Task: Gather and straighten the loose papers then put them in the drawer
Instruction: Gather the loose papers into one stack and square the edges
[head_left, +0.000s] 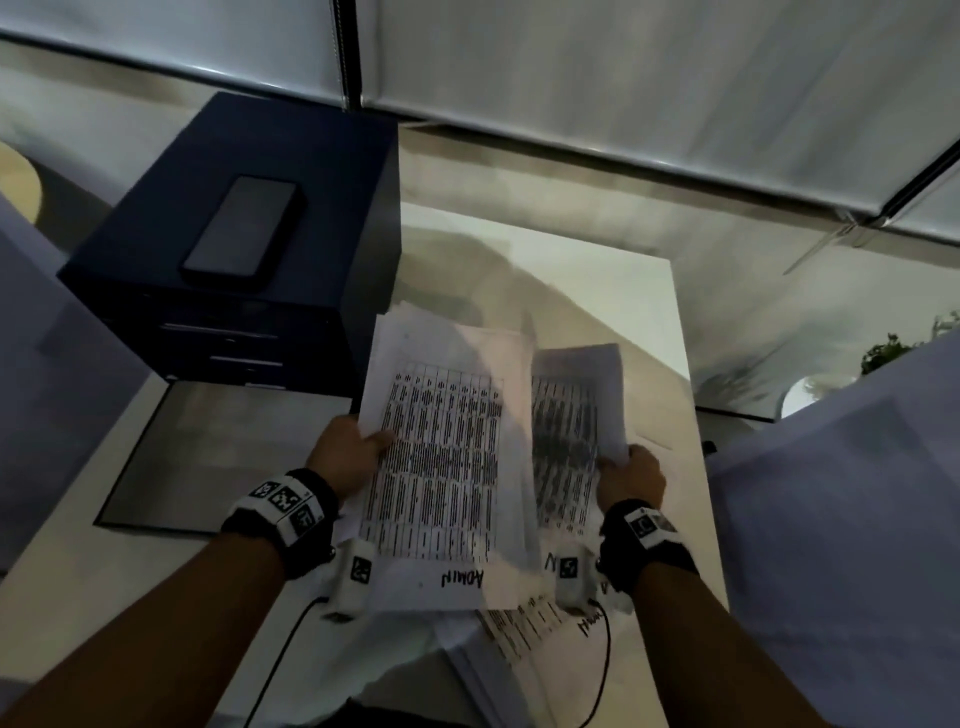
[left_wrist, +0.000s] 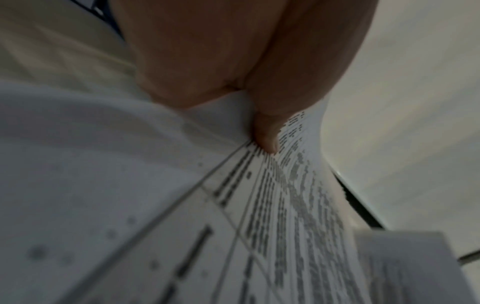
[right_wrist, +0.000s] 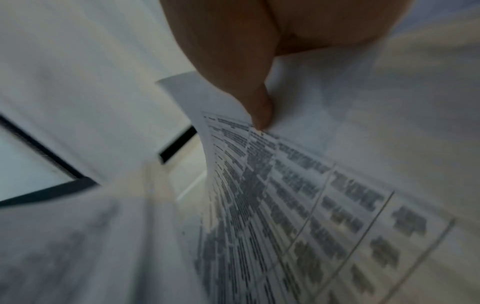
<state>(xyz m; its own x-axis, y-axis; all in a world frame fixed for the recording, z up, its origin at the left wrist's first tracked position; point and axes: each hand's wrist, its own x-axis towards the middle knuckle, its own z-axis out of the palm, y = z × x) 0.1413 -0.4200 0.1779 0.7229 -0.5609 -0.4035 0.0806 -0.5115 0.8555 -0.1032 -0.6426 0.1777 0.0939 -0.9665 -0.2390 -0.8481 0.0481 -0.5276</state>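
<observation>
A bundle of printed papers (head_left: 441, 457) is held up above a pale worktop (head_left: 649, 322), seen from the head view. The left hand (head_left: 345, 457) is closed on the bundle's left edge, with the thumb pressed onto the top sheet. The right hand (head_left: 631, 473) is closed on the right edge, where a second group of sheets is fanned out beside the first. The sheets are covered in tables of small print, and the word ADMIN is handwritten near the lower edge. The two-sided hold appears meant to bring the loose sheets together so their edges can be squared; they are plainly not yet aligned. More papers are seen lying on the worktop below the wrists.

To the left, a dark drawer unit (head_left: 234, 322) stands on the worktop, with a phone (head_left: 241, 231) lying flat on its top. The two upper drawer fronts are shut. What looks like the lowest drawer (head_left: 208, 457) is pulled out just left of the bundle, presumably ready to receive it. The papers are still outside it.
</observation>
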